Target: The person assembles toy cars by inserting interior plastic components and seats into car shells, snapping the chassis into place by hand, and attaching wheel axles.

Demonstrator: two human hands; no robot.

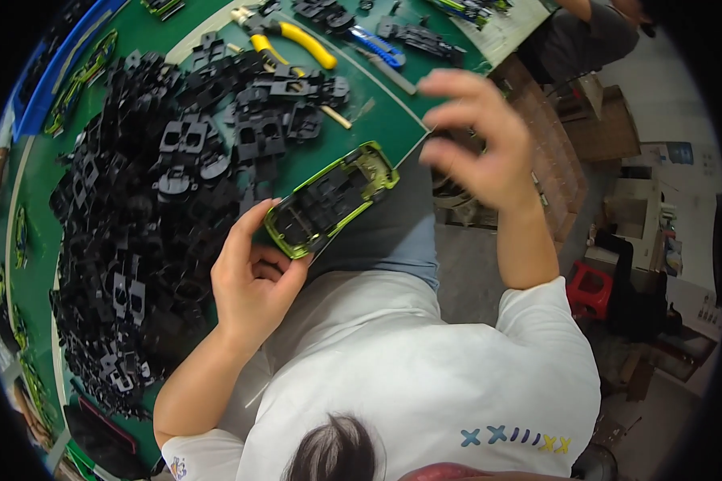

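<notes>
Mainly, a green flat table top (313,154) carries a wide heap of small black moulded plastic parts (148,232), which takes the space just left of the left hand (257,268). This hand pinches, between thumb and fingers, one end of a yellow-green toy car shell with black inside (333,196), above the lap at the table edge. The right hand (481,140), blurred, is loosely open, apparently without anything. Beyond lie yellow-handled pliers (311,46) and a blue cutter knife (377,46).
</notes>
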